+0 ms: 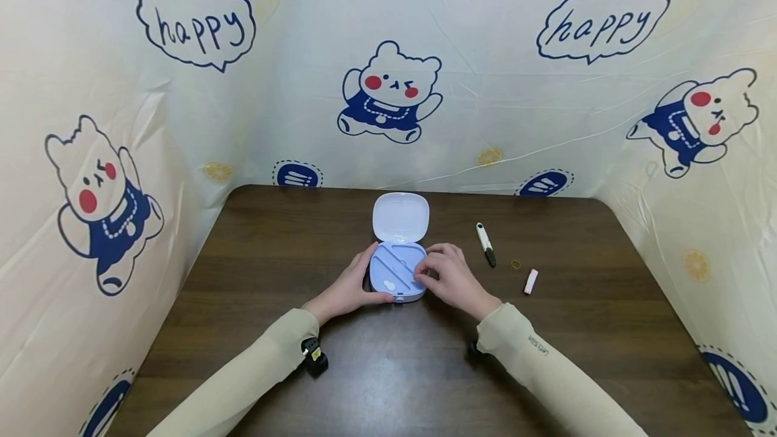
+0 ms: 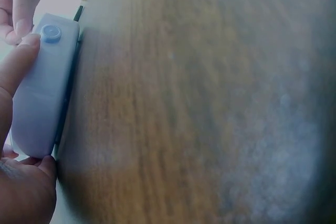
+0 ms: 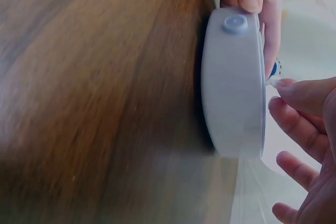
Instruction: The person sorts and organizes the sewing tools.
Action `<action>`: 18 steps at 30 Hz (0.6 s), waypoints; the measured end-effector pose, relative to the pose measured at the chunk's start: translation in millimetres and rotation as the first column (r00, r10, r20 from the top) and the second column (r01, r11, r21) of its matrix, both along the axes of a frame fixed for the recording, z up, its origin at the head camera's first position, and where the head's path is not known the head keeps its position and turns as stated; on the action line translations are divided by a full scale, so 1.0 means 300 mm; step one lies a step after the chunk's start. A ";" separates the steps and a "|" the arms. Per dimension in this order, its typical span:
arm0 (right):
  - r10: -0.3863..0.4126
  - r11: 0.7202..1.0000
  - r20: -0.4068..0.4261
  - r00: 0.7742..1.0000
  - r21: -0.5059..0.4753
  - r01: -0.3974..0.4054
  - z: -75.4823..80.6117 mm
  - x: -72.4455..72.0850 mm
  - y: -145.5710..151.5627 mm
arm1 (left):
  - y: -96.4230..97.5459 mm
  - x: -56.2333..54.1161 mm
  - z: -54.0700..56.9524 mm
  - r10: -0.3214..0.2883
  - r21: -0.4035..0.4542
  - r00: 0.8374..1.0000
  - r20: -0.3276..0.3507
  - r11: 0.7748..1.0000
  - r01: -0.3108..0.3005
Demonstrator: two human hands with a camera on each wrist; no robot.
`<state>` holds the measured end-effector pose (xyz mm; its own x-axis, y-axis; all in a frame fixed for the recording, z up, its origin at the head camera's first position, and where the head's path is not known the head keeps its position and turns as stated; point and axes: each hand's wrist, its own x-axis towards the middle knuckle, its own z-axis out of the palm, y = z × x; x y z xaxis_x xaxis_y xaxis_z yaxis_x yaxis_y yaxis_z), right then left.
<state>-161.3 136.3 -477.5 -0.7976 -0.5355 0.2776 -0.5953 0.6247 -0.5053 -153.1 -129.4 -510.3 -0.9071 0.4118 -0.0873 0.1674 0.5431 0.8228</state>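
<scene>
A light blue case (image 1: pixel 390 268) stands on the table with its pale lid (image 1: pixel 400 217) swung up and back. Slanting ridges cross its inner tray, and a small white piece (image 1: pixel 389 284) lies near the tray's front left. My left hand (image 1: pixel 352 285) grips the case's left side, thumb at the front by the round button (image 2: pixel 51 33). Over the tray's right part is my right hand (image 1: pixel 452 277). Its thumb and index finger pinch a tiny whitish thing (image 3: pixel 272 81) at the case's top edge, too small to identify; the other fingers are spread apart.
Right of the case lie a white pen-like tool (image 1: pixel 485 243) with a dark end, a small yellowish ring (image 1: pixel 515 264) and a short white stick (image 1: pixel 531 282). The brown wooden table (image 1: pixel 273 235) is enclosed by a printed curtain (image 1: pixel 498 106) at the back and sides.
</scene>
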 end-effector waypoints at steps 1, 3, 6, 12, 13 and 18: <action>0.010 1.000 -0.005 1.000 -0.003 -0.010 -0.002 -0.001 -0.005 | 0.000 0.000 0.000 -0.002 0.000 1.000 -0.005 1.000 0.002; 0.027 1.000 -0.012 1.000 -0.007 -0.027 -0.005 -0.001 -0.013 | 0.000 0.000 -0.001 -0.004 -0.001 1.000 -0.014 1.000 0.004; 0.043 0.999 -0.020 0.999 -0.012 -0.044 -0.009 -0.001 -0.025 | -0.001 -0.003 -0.005 -0.006 -0.001 1.000 -0.022 1.000 0.006; 0.049 0.999 -0.016 0.999 0.010 -0.048 -0.011 0.006 -0.050 | -0.002 -0.004 -0.007 -0.008 -0.009 1.000 -0.016 1.000 0.008; 0.051 0.999 -0.020 0.999 0.015 -0.051 -0.011 0.007 -0.054 | -0.002 -0.003 -0.006 -0.007 -0.010 1.000 -0.015 1.000 0.007; 0.067 0.996 -0.073 0.995 0.059 -0.063 0.000 0.012 -0.072 | -0.001 -0.003 -0.007 -0.008 0.000 1.000 -0.027 1.000 0.008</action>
